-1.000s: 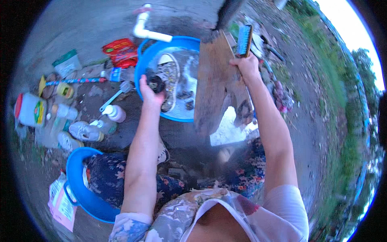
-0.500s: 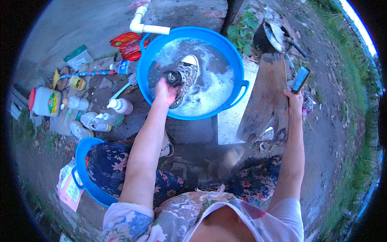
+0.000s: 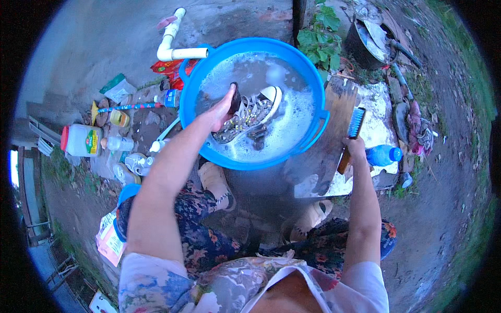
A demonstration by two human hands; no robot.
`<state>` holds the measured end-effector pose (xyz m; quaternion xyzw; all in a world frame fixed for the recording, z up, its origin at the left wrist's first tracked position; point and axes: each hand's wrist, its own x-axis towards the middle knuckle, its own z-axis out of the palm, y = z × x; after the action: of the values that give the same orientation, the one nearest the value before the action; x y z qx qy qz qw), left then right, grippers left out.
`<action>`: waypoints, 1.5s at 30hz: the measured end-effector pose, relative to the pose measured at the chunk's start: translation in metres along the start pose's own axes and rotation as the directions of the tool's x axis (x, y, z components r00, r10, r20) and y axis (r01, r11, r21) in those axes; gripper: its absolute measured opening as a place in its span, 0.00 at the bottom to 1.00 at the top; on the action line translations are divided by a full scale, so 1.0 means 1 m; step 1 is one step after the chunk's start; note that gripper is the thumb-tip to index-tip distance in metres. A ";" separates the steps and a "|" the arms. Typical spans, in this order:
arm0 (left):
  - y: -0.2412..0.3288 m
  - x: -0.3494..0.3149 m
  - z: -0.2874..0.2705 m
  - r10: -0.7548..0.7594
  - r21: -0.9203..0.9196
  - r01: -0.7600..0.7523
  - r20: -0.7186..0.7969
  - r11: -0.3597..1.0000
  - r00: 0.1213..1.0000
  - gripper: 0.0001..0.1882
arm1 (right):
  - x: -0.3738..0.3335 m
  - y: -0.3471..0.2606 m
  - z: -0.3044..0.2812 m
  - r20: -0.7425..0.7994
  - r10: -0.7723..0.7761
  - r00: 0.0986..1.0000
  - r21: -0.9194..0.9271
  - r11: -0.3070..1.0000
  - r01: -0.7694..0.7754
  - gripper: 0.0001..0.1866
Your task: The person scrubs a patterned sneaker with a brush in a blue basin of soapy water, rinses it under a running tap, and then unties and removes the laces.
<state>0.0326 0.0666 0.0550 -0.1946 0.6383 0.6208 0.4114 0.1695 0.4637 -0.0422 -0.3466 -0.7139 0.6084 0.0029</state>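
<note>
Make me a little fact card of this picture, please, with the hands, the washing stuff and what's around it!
Left hand: at the shoe
Right hand: holding a brush with blue bristles
Shoe: patterned, white toe, in the tub
Tub: blue, round
Water: foamy, in the tub
Board: wooden, right of the tub
Bottle: blue, right of the right hand

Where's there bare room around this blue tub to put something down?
A bare stretch of the wooden board lies between the blue tub and the right hand gripping the brush. Dark ground shows between the feet, below the tub. Left of it is crowded: red-lidded jar, bottle, pale shoes.
</note>
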 end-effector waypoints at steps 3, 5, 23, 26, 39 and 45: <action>0.024 -0.016 0.016 -0.048 0.143 0.036 0.077 0.989 0.996 0.45 | 0.027 0.006 -0.016 -0.078 -0.081 0.994 -0.403 0.914 0.043 0.05; 0.015 -0.020 0.007 -0.005 0.020 0.005 0.007 1.000 1.000 0.46 | -0.003 -0.053 0.006 -0.139 -0.121 0.983 -0.124 0.987 0.104 0.07; -0.005 0.054 0.003 0.241 -0.829 -0.141 -0.009 0.540 0.971 0.18 | -0.013 -0.136 0.246 0.342 -0.380 0.860 -0.665 0.549 0.507 0.41; -0.010 0.061 -0.016 0.231 -0.798 -0.134 0.006 0.587 0.973 0.22 | -0.087 -0.124 0.281 0.459 -0.270 0.846 -0.685 0.499 0.531 0.33; -0.020 0.080 -0.015 0.328 -0.879 -0.186 -0.036 0.438 0.944 0.18 | -0.095 -0.111 0.281 0.438 -0.432 0.788 -0.636 0.471 0.611 0.28; -0.011 0.072 -0.016 0.438 -0.883 -0.206 0.000 0.422 0.899 0.20 | -0.054 -0.142 0.279 0.250 -0.497 0.831 -0.718 0.480 0.503 0.26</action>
<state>-0.0054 0.0682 -0.0088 -0.1740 0.2115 0.9407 0.2003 0.0226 0.1924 0.0317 -0.0896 -0.9697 0.2250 0.0318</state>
